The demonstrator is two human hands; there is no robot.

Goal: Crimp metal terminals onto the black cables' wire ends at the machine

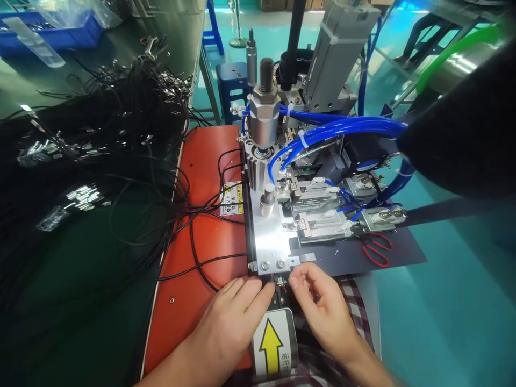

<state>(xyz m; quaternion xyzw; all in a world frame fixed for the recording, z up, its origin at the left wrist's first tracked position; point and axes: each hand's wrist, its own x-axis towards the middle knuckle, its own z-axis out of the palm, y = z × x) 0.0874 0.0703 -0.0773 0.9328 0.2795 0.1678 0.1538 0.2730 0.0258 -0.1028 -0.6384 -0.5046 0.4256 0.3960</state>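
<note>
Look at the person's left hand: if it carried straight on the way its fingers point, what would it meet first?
The left hand points up and right toward the cable end with coloured wires, then the machine's metal plate just beyond. Depth is unclear; the fingertips may already touch.

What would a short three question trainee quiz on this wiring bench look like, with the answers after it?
1. True or false: the red-handled scissors lie left of the machine's metal plate.
2. Which colour are the air hoses on the machine: A green, B blue, C yellow?
3. What do the left hand and right hand pinch between their fingers at the plate's front edge?

Key
1. False; they lie to its right, on the dark mat.
2. B.
3. The cable end, with small coloured wires showing, just above the yellow arrow label.
</note>
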